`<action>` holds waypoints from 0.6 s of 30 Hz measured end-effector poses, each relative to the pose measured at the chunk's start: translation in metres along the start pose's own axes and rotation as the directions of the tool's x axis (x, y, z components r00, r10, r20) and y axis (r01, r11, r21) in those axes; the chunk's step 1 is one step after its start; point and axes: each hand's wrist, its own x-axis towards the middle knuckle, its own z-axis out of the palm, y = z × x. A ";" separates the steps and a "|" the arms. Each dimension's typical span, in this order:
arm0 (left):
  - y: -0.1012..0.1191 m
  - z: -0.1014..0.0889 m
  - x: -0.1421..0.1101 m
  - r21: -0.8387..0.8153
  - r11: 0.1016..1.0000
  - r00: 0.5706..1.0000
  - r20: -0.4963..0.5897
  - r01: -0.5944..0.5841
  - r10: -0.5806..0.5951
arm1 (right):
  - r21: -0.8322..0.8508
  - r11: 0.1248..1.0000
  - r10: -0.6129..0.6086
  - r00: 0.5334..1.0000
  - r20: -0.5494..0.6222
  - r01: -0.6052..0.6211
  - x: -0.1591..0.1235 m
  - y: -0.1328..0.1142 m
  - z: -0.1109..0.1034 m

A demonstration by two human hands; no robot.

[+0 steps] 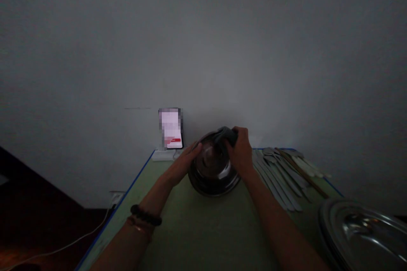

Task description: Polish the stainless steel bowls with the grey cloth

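A shiny metal bowl point(211, 173) is tilted up above the middle of the green table. My left hand point(187, 156) grips its left rim, the thumb lying on the near side and the other fingers mostly hidden behind it. Bunched in my right hand point(241, 150) is a dark grey cloth point(225, 135), pressed against the bowl's upper right edge. The fingers of that hand are closed around the cloth.
Several spoons, knives and chopsticks point(288, 173) lie on the table's right side. Stacked metal trays point(365, 228) stand at the near right corner. A lit phone point(171, 129) leans on the wall point(203, 51) behind a white strip point(163, 155). A white cable point(73, 243) hangs at left.
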 end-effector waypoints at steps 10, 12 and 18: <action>-0.070 0.008 -0.009 -0.228 0.961 0.888 -0.457 -0.160 0.039 | -0.316 0.949 0.031 0.998 0.054 -0.012 -0.019 0.009 0.017; -0.073 0.008 -0.009 -0.181 0.969 0.889 -0.452 -0.168 0.070 | -0.414 0.909 0.044 0.981 0.191 0.040 -0.023 0.012 0.016; -0.070 0.003 -0.006 -0.011 0.975 0.831 -0.526 -0.220 0.181 | -0.485 0.864 0.087 0.907 0.412 0.137 -0.030 0.005 0.018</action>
